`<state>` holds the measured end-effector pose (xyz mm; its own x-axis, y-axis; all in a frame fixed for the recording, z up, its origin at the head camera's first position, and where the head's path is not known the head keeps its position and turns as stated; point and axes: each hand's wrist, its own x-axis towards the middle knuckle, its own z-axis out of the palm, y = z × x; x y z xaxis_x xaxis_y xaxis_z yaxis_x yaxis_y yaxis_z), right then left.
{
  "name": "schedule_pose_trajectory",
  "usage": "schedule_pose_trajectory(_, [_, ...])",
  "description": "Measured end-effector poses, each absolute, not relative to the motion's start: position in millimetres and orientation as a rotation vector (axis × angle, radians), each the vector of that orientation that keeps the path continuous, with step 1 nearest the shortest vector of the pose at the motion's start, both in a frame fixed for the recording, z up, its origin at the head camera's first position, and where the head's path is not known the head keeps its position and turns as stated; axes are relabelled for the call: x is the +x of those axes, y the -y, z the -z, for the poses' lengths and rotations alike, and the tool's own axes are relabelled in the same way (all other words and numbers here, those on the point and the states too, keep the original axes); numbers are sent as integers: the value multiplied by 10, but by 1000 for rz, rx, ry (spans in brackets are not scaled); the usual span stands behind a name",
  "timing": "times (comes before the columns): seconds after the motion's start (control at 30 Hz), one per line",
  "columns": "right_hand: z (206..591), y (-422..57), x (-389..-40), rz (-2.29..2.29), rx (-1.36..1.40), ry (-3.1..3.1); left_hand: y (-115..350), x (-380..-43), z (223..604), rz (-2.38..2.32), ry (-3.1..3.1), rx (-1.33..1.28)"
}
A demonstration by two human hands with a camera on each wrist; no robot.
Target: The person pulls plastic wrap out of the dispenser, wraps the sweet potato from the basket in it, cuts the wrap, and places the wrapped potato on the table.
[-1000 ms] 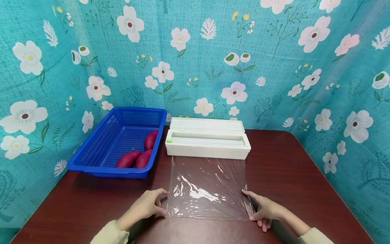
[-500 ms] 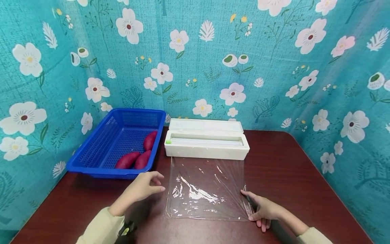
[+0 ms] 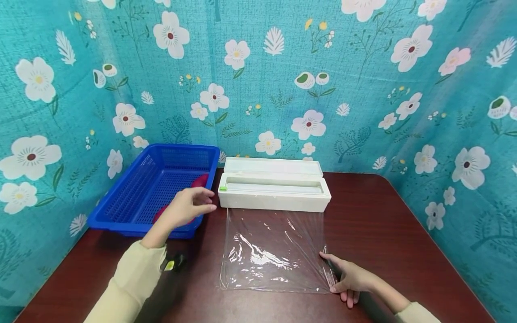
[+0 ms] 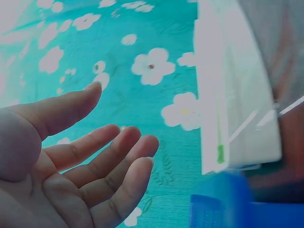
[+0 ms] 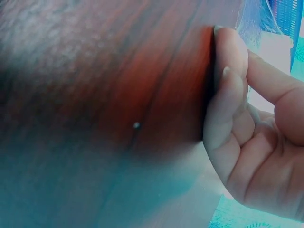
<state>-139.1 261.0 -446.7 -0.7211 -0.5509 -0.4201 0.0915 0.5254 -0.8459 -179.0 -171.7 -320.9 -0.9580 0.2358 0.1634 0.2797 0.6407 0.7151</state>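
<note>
A sheet of clear plastic wrap [image 3: 270, 251] lies stretched on the table, running forward from a white wrap dispenser box [image 3: 274, 202] whose lid stands up. My right hand [image 3: 350, 279] holds the sheet's near right corner, the film bunched between thumb and forefinger. Raised over the near right side of the blue basket [image 3: 153, 224], my left hand [image 3: 186, 208] has its fingers loosely bent and nothing in them. Its fingertips point at the box's left end, where a small green slider [image 4: 220, 154] shows. Purple-red sweet potatoes [image 3: 200, 180] in the basket are partly hidden by this hand.
The brown wooden table [image 3: 387, 233] carries the box and the basket along its far side. A teal flowered curtain [image 3: 258, 103] hangs close behind and at both sides. A dark band with a yellow-green spot [image 3: 169, 265] sits by my left sleeve.
My left hand has let go of the wrap's near left corner and moved up and forward over the basket's edge. The right hand keeps its place at the near right corner.
</note>
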Motion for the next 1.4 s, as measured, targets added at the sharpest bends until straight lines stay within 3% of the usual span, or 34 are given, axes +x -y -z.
schedule_pose_trajectory(0.43, [4455,-2620,-1418,1217,-383,-2076,1705,-2299,3002,1232,2868,-264])
schedule_pose_trajectory(1.0, [4457,-2627,-1404,1223,-391,-2090,1977,-2911,3220,1703,2808,-87])
schedule_pose_trajectory(1.4, [4480,-2620,-1368,1238,-370,-2050,2220,-3033,3315,1793,2865,74])
